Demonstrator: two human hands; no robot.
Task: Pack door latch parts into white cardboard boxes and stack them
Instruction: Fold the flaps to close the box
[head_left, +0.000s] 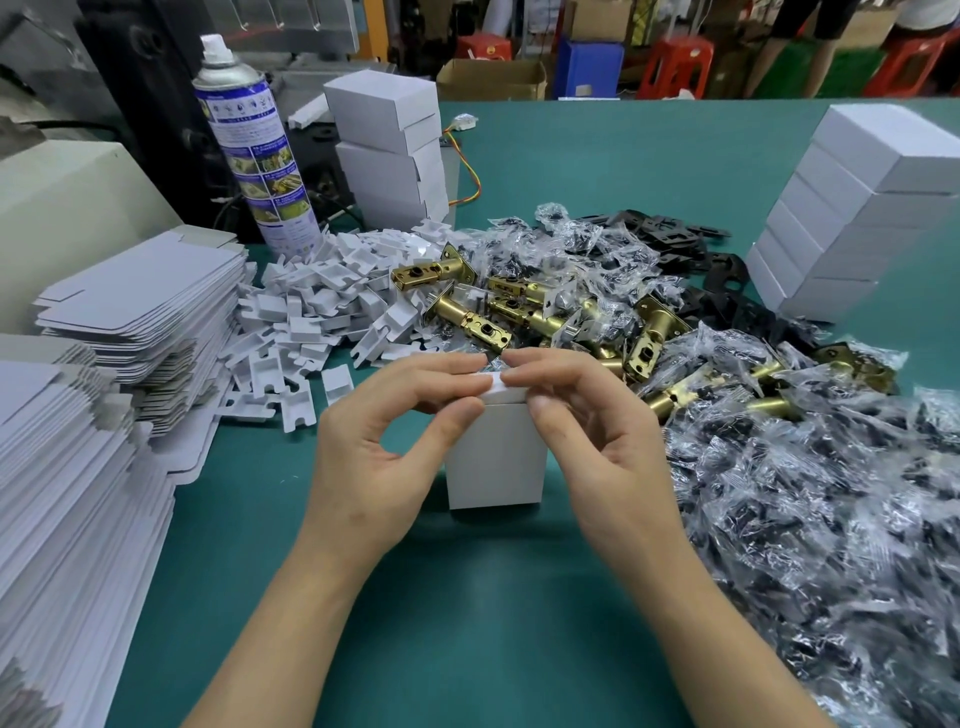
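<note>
A white cardboard box (496, 457) stands upright on the green table (467, 597) in front of me. My left hand (384, 431) and my right hand (587, 431) both pinch the box's top flap between thumb and fingers. Behind the box lie brass door latches (467, 314) in a heap. Clear plastic bags of dark screws (810, 493) spread across the right side. A stack of closed white boxes (852, 208) rises at the right, and another stack (395, 150) stands at the back left.
Flat unfolded box blanks (140, 301) are piled at the left, with a second pile (62, 493) nearer me. White cardboard inserts (317, 306) lie scattered beside them. A tall spray can (254, 150) stands at the back left. Black metal plates (670, 234) lie behind the bags.
</note>
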